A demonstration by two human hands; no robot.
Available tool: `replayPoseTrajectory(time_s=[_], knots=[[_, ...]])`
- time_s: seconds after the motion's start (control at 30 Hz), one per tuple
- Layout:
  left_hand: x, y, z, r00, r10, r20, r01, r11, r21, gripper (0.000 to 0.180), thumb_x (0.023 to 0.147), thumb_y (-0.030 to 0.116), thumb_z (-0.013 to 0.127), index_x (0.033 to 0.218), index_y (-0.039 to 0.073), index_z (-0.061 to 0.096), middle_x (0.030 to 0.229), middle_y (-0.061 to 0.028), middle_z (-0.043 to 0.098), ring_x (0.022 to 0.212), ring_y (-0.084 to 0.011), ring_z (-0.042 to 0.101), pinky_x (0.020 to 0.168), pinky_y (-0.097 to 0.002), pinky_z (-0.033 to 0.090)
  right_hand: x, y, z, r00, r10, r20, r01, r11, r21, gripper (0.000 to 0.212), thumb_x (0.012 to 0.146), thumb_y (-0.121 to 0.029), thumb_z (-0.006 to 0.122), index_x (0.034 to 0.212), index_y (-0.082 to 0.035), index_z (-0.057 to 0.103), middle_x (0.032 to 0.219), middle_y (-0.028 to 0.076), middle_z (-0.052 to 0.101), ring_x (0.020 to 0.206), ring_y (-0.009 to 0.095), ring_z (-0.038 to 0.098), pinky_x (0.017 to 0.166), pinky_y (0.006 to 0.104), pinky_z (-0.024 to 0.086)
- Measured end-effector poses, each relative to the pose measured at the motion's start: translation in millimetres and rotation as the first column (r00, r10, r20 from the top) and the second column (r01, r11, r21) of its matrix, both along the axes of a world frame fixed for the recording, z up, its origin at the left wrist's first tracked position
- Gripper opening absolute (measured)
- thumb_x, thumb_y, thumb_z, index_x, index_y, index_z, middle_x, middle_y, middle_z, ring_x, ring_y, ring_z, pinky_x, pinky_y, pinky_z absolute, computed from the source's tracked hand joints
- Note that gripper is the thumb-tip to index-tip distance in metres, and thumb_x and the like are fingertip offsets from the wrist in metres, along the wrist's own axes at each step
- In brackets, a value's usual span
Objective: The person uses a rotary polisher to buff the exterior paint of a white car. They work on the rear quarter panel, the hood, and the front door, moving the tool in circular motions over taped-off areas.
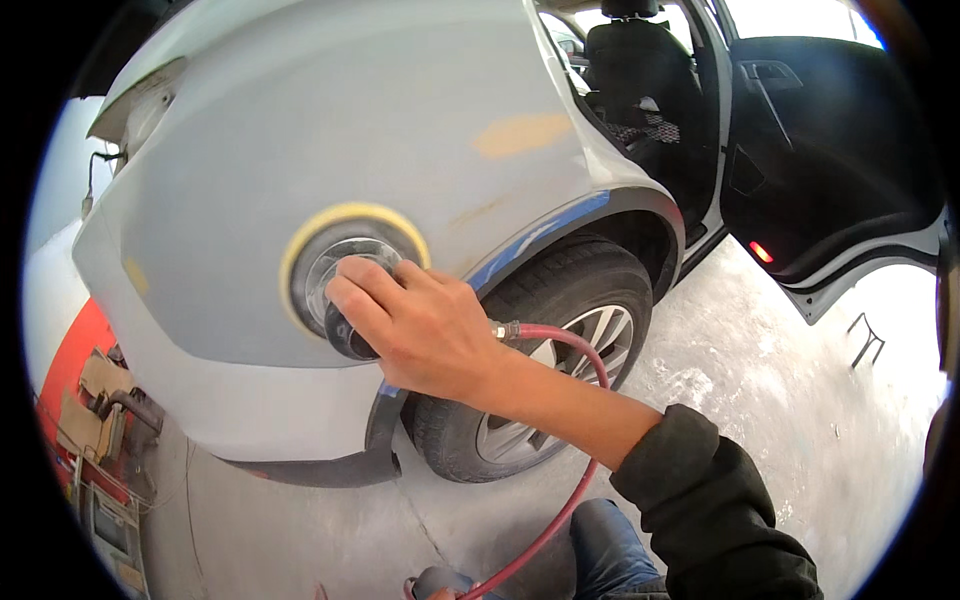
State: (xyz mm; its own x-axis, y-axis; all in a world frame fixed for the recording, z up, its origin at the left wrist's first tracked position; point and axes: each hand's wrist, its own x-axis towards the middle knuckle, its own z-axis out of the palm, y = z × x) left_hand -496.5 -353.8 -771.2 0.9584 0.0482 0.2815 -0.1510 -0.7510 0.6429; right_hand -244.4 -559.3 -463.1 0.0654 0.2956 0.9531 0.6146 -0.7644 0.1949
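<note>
My right hand (pixel 415 320) is wrapped over the top of a round air sander (pixel 350 338). Its wide disc pad, edged in yellow (pixel 353 210), lies against the grey primed rear quarter panel (pixel 330 130) of a light-coloured car. From the sander's fitting a red air hose (pixel 590 350) loops past the rear wheel and down to the lower edge. There my left hand (pixel 442 594) shows only in part, closed around the hose; most of it is cut off. Tan filler patches (pixel 522 135) show on the panel, and blue masking tape (pixel 535 238) lines the wheel arch.
The rear wheel (pixel 550 350) stands close below my right forearm. To the right, the rear door (pixel 835 160) hangs wide open beside a dark seat (pixel 640 90). Cardboard and equipment (pixel 100 410) lie at the left. A small dark stand (pixel 868 340) is on the dusty concrete floor.
</note>
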Motion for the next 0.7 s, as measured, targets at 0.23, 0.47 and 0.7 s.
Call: replayPoseTrajectory(time_s=[0.23, 0.47, 0.7], knots=[[13.2, -0.6, 3.3, 0.969, -0.071, 0.235, 0.04, 0.99, 0.132, 0.037, 0.076, 0.032, 0.084, 0.062, 0.01, 0.059, 0.064, -0.0137, 0.059, 0.069, -0.0411, 0.059, 0.101, -0.0641, 0.041, 18.6, -111.1, 32.8, 0.994, -0.058, -0.097, 0.074, 0.982, 0.175, 0.073, 0.064, -0.011, 0.093, 0.127, -0.013, 0.056, 0.121, 0.01, 0.066, 0.088, 0.026, 0.071, 0.066, 0.033, 0.057], [13.1, -25.5, 9.8, 0.998, -0.032, -0.056, 0.036, 0.996, 0.08, 0.04, 0.074, 0.037, 0.086, 0.059, 0.013, 0.058, 0.058, -0.0123, 0.055, 0.069, -0.0402, 0.058, 0.104, -0.071, 0.034, 20.2, -81.4, 9.8, 0.996, 0.077, 0.053, -0.079, 0.996, 0.052, 0.063, 0.061, -0.003, 0.083, 0.117, -0.01, 0.056, 0.118, 0.006, 0.067, 0.086, 0.026, 0.071, 0.064, 0.0363, 0.055], [14.4, -13.3, 1.9, 0.998, -0.024, -0.061, 0.023, 1.0, -0.017, 0.045, 0.076, 0.039, 0.086, 0.057, 0.013, 0.054, 0.057, -0.0131, 0.052, 0.067, -0.043, 0.055, 0.101, -0.0677, 0.039, 16.2, -32.5, -8.8, 0.995, 0.08, 0.06, -0.078, 0.996, -0.034, 0.048, 0.068, -0.003, 0.073, 0.113, -0.011, 0.058, 0.117, 0.002, 0.064, 0.077, 0.022, 0.065, 0.058, 0.0332, 0.052]])
